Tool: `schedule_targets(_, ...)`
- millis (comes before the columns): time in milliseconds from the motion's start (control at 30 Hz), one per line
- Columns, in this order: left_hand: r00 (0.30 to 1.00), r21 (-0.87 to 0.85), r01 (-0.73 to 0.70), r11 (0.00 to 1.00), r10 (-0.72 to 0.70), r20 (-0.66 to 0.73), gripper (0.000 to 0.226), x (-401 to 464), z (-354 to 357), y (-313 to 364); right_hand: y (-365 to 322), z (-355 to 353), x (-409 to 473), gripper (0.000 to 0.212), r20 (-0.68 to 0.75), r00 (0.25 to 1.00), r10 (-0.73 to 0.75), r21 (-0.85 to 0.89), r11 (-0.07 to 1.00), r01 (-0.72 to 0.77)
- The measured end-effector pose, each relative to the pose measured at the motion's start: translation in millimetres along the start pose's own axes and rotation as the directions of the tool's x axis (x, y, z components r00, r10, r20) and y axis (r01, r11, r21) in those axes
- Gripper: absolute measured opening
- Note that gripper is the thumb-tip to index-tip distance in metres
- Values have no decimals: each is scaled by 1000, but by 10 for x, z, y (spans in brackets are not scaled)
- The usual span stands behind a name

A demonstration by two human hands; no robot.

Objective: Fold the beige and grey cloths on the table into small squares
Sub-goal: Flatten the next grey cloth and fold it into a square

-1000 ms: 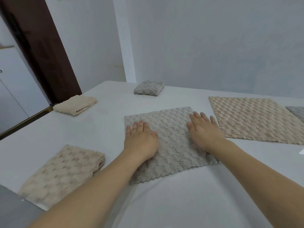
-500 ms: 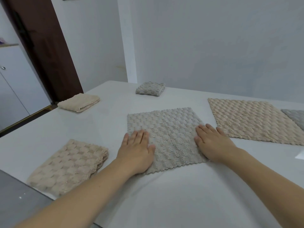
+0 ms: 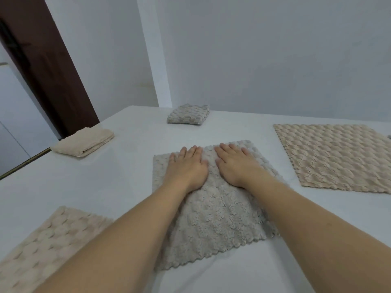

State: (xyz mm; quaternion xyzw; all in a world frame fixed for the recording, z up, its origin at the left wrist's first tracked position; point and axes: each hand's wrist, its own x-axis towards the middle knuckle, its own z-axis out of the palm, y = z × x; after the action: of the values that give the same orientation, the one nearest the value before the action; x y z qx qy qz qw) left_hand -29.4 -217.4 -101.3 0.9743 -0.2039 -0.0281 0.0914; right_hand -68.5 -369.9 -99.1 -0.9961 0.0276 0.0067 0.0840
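- Head view: both hands, left (image 3: 187, 169) and right (image 3: 233, 167), lie flat with fingers straight, side by side on the far half of the grey cloth (image 3: 213, 218), spread at frame centre on the white table (image 3: 118, 176)
- The cloth looks soft, light and limp; likely best pinched at its corners
- Half a second ago the hands rested at its near corners; they are now together, further up

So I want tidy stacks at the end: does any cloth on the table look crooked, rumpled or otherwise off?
Nothing looks damaged. The grey cloth under the left hand and right hand lies turned at an angle to the table edge, and the beige cloth on the right is still unfolded.
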Motion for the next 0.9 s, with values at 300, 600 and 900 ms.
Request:
schedule_targets(300,997,1,75,997,-75,-19,60,-200,-70,-473,453,-111,-123,56,41,991,128,-6,992,-128)
schedule_targets(600,989,4,150,989,-150,3,60,-290,-120,-598,565,-77,-167,56,-3,985,171,5,985,-170)
schedule_targets(900,998,-15,-9,1000,8,-65,60,-520,-364,199,123,-367,-409,57,-154,984,92,-80,991,-105)
